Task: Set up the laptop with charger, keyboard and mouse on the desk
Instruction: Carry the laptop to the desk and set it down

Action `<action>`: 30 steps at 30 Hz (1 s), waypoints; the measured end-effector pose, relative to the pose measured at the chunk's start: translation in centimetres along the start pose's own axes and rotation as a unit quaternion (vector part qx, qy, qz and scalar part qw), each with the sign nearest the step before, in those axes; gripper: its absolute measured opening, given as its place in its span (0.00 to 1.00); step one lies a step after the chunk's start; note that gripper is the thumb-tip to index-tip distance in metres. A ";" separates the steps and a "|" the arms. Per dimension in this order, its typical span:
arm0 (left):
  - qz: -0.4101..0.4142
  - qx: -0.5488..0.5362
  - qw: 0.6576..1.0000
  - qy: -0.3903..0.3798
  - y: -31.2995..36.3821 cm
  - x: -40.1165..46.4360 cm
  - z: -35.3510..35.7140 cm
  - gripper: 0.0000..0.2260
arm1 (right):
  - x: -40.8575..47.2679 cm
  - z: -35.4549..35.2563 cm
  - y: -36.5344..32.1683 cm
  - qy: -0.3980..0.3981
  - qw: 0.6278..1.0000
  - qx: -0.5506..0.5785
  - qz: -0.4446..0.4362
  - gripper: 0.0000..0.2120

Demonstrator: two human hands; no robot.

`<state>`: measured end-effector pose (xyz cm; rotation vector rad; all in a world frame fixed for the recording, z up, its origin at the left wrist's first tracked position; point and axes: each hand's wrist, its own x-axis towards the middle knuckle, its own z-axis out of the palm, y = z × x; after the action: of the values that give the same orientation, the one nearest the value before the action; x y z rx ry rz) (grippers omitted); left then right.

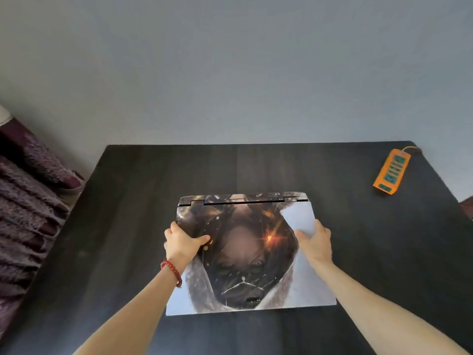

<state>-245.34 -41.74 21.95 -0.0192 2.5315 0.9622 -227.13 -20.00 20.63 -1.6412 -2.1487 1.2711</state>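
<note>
A closed laptop with a printed picture skin on its lid is at the middle of the black desk, hinge side away from me. My left hand grips its left edge, thumb on top of the lid. On the opposite side, my right hand grips the right edge, thumb also on the lid. Whether the laptop rests on the desk or is held just above it cannot be told. No charger, keyboard or mouse is in view.
An orange power strip with a yellow cord lies at the desk's far right corner. A purple fuzzy blanket sits left of the desk. A grey wall stands behind the desk's far edge.
</note>
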 end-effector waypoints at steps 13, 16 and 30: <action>-0.022 0.065 0.995 -0.072 -0.2 2.9 4.3 0.44 | 2.1 0.9 1.7 0.024 0.995 -0.056 0.078 0.24; -0.030 0.080 0.994 -0.075 -0.1 2.2 4.8 0.45 | 1.9 0.6 2.3 0.020 0.994 -0.069 0.078 0.26; -0.055 0.120 0.990 -0.054 0.3 1.2 5.7 0.46 | 3.2 0.2 2.8 -0.003 0.991 -0.118 0.071 0.31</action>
<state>-244.21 -37.73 17.82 -0.0331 2.5003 0.5961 -226.51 -17.27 17.40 -1.9142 -2.2962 1.0908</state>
